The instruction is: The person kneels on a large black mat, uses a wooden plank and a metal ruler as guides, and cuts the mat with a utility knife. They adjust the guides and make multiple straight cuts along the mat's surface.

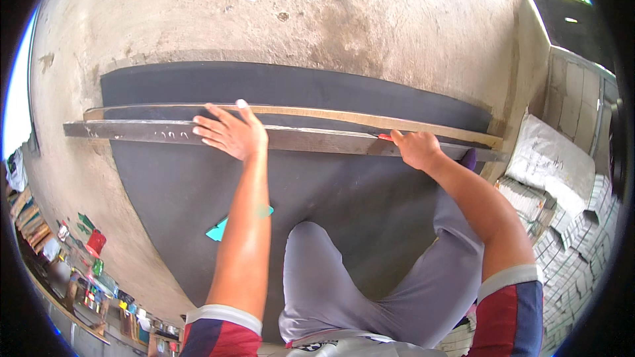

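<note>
A large dark sheet (192, 172) lies flat on the floor, with a long dark straight bar (311, 139) across it from left to right. Just behind the bar runs a thin wooden strip (370, 119). My left hand (235, 135) is over the left half of the bar, fingers spread and thumb pointing up, holding nothing. Farther right, my right hand (418, 150) is closed around a small red tool (385, 137), its tip at the bar's far edge. Most of that tool is hidden in my fist, so its kind does not show.
My bent knees (314, 258) are over the sheet's near part. A teal piece (217, 231) lies by my left forearm. At right are a white sack (552, 158) and stacked bundles (562, 264). Cluttered shelves (126, 311) stand lower left, with a red item (96, 242) nearby.
</note>
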The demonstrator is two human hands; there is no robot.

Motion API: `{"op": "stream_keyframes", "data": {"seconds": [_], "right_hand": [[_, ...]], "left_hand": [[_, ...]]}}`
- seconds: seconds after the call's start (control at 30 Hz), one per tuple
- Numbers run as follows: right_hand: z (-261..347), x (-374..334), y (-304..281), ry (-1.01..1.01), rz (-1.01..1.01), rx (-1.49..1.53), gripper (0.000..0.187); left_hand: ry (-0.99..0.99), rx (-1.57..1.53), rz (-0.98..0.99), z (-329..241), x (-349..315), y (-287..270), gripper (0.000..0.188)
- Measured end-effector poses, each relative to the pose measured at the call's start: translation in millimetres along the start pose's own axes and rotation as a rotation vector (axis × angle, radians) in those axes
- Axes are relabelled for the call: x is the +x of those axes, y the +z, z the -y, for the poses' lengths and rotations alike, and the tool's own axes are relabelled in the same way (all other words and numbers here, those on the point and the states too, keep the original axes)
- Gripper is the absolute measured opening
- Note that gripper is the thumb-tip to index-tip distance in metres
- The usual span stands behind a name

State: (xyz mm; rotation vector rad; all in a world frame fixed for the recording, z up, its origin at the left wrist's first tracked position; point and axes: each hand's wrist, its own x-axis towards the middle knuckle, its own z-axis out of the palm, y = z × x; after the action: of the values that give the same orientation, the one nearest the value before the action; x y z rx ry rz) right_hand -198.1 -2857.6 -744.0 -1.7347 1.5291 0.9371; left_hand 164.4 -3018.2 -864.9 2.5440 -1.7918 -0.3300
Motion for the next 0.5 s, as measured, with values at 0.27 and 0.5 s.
{"op": "stream_keyframes", "data": {"seconds": [0.27,0.5], "right_hand": [[4.9,2.8,-17.2,0.005,0.144,0.125,0.025],[1.3,7.5,-31.1,-0.017,0.201,0.191,0.021]], "left_hand": [[-0.003,0.144,0.012,-0.8,0.9,-2.2,0.076],[-0.002,0.231,0.005,1.9,5.9,3.9,0.072]]}}
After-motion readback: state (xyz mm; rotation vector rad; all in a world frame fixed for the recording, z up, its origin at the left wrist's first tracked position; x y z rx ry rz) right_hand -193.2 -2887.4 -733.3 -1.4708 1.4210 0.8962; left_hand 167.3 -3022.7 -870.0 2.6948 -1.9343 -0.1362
